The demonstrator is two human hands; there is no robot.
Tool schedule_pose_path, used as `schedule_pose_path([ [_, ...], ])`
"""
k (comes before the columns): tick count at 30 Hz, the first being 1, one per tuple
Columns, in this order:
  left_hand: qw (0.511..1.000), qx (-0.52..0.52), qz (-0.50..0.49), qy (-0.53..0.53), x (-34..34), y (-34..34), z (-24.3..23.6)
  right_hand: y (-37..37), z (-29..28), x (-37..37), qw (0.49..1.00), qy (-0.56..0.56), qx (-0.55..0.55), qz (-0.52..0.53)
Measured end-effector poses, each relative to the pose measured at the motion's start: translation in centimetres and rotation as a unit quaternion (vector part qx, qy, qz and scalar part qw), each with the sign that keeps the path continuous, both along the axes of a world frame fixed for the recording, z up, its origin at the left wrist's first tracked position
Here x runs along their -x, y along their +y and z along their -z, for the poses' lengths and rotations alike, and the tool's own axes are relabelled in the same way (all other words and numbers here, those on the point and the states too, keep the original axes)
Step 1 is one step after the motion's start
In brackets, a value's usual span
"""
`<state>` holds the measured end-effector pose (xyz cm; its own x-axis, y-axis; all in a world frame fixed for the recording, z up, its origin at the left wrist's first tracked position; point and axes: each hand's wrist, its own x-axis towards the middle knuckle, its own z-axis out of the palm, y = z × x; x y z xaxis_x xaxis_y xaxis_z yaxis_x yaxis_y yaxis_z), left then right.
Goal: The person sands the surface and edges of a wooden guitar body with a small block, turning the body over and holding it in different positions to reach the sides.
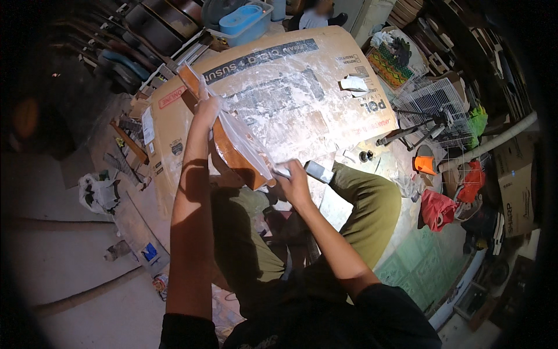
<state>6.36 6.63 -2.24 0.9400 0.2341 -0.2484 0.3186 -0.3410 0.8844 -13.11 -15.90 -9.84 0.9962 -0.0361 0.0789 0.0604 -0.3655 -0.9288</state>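
Observation:
A guitar body (239, 150) with orange-brown sides and a pale, dusty face slants across my lap, tilted on its edge. My left hand (207, 110) is closed round its narrow middle part at the upper left. At its lower right end, my right hand (295, 183) is closed on a small pale piece that looks like folded sandpaper (282, 170), pressed to the rim. The fingers partly hide that piece. Just right of this hand, a grey block (318, 171) lies beside my knee.
Beneath the work lies a large dusty cardboard sheet (273, 110), with a folded white piece (356, 85) on it. A small tripod (415, 128), a wire rack (439, 107) and an orange item (425, 161) stand right. Blue tubs (241, 23) are behind; another person (317, 14) sits beyond.

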Motion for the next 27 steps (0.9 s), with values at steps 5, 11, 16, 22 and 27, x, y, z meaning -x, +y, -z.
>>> schedule_pose_path([
  [5, 0.996, 0.074, 0.004, 0.046, 1.8, -1.6, -4.6, -0.7, 0.9, 1.1, 1.000, -0.009, -0.017, -0.001],
  [11, 0.989, 0.147, 0.022, -0.005, 2.8, -2.1, -4.6, 0.1, -0.2, -1.4, 1.000, -0.001, 0.021, 0.003],
  [16, 0.991, -0.096, 0.011, -0.094, -0.6, 2.4, 2.6, 0.3, 0.6, 2.0, 0.999, -0.005, -0.023, 0.022],
  [22, 0.997, 0.070, 0.034, -0.009, -0.6, 0.3, 0.0, -0.3, 0.8, 1.0, 0.999, -0.012, 0.024, 0.038],
  [27, 0.997, 0.074, 0.027, -0.017, -0.4, -0.5, -0.3, -0.1, 1.1, -0.2, 0.998, -0.015, 0.029, 0.055],
])
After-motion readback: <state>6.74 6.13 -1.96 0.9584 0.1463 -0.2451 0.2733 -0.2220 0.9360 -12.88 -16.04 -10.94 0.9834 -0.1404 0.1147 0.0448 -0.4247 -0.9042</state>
